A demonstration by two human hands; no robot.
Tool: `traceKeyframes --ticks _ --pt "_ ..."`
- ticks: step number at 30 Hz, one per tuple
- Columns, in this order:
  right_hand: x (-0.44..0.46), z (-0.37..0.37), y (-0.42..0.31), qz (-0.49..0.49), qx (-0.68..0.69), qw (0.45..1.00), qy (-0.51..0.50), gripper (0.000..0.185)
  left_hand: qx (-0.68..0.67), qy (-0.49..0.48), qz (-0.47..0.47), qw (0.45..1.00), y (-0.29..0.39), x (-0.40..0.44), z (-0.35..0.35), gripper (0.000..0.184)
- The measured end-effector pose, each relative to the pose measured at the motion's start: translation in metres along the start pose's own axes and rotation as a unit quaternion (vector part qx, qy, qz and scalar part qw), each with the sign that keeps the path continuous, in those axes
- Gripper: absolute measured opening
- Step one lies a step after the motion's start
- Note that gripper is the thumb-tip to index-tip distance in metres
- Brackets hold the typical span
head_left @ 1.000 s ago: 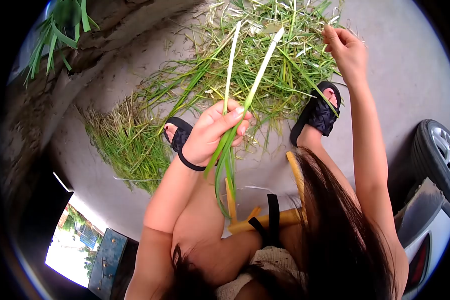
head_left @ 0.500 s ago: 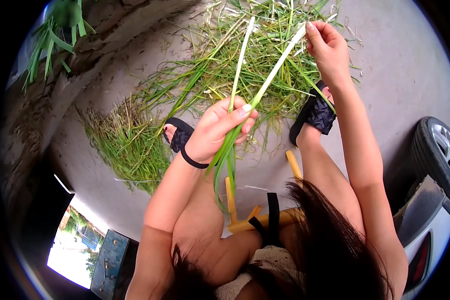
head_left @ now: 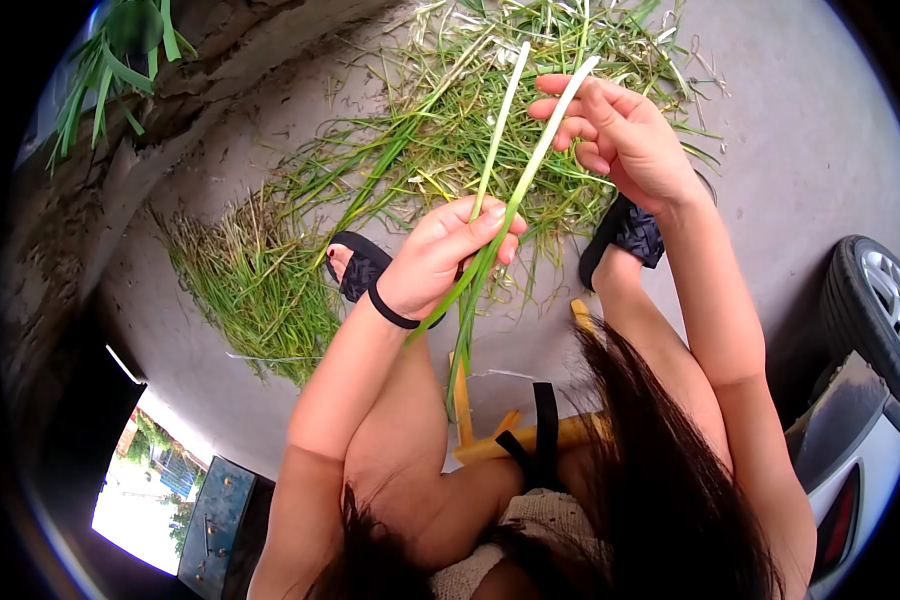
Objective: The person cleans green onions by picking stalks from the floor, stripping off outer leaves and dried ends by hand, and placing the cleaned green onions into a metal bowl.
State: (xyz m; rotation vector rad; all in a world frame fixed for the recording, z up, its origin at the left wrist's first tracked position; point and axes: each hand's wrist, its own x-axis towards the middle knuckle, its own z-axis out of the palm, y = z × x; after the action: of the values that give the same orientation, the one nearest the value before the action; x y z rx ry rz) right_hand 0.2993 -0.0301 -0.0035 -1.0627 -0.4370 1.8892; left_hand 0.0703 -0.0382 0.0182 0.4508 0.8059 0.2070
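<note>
My left hand (head_left: 450, 250) is closed around two scallion stalks (head_left: 538, 150), pinching them between thumb and fingers. Their white ends point up and away from me, spread apart in a narrow V, and the green leaves hang down below the hand. My right hand (head_left: 625, 135) is beside the upper part of the right-hand stalk, its fingers spread and reaching behind the white end. Whether the fingertips touch the stalk I cannot tell. Beneath the hands lies a loose heap of green and yellowed leaves (head_left: 420, 150) on the floor.
A denser bundle of grassy leaves (head_left: 255, 290) lies at left. Both feet in black sandals (head_left: 630, 235) flank the heap. A yellow stool frame (head_left: 530, 440) is under me. At right are a wheel (head_left: 875, 300) and a car's bodywork (head_left: 840, 430). More green leaves (head_left: 105, 75) show top left.
My right hand has moved left from the end of the right-hand stalk, and its fingers have spread. A leaf strip hanging below it is no longer seen. The left hand keeps its hold.
</note>
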Motion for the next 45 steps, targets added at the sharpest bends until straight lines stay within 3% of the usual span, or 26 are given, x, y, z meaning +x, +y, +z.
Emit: traceKeyframes --ticks 3,7,16,22,25,28,31,33,35,36,40,43,45 --pt "0.002 0.012 0.004 -0.011 -0.077 0.996 0.043 0.024 0.051 0.017 0.009 0.999 0.002 0.004 0.007 0.024" --pt "0.002 0.019 0.013 -0.009 -0.155 0.984 0.092 0.023 0.136 0.102 0.057 0.984 0.0 0.007 0.014 0.021" --pt "-0.001 0.02 0.018 -0.014 -0.047 0.998 0.05 0.023 -0.011 0.019 0.006 1.0 -0.003 0.005 0.005 0.021" --pt "-0.001 0.016 0.02 -0.015 -0.032 0.999 0.018 0.024 -0.08 -0.028 -0.02 0.996 -0.007 0.005 0.004 0.026" --pt "0.0 0.014 0.022 -0.023 -0.088 0.995 0.031 0.02 -0.074 -0.028 -0.024 0.997 -0.006 0.005 0.004 0.027" --pt "-0.001 0.014 0.014 -0.027 -0.227 0.971 0.066 0.018 -0.053 -0.021 -0.025 0.998 -0.004 0.006 0.004 0.027" --pt "0.001 0.005 0.004 -0.047 -0.194 0.967 0.161 0.017 -0.052 -0.016 -0.031 0.998 -0.003 0.005 0.003 0.027" --pt "0.006 -0.019 0.004 -0.125 -0.131 0.959 0.217 0.025 -0.053 -0.001 -0.031 0.998 -0.003 0.005 0.002 0.027" --pt "0.011 -0.037 0.002 -0.209 -0.127 0.927 0.285 0.018 -0.052 0.026 -0.024 0.998 -0.003 0.004 0.002 0.027" --pt "0.011 -0.038 0.001 -0.234 -0.167 0.907 0.307 0.026 -0.071 0.027 -0.023 0.997 -0.003 0.004 0.001 0.026" --pt "0.005 -0.007 0.014 -0.136 -0.231 0.94 0.209 0.047 -0.084 0.036 -0.002 0.996 -0.003 0.007 -0.005 0.025" --pt "-0.001 0.022 0.023 0.041 -0.301 0.953 -0.004 0.033 -0.041 0.05 -0.005 0.998 -0.004 0.009 -0.003 0.027" --pt "0.003 0.029 0.033 0.031 -0.348 0.935 -0.064 0.028 -0.042 0.05 -0.018 0.998 -0.005 0.009 -0.002 0.026"
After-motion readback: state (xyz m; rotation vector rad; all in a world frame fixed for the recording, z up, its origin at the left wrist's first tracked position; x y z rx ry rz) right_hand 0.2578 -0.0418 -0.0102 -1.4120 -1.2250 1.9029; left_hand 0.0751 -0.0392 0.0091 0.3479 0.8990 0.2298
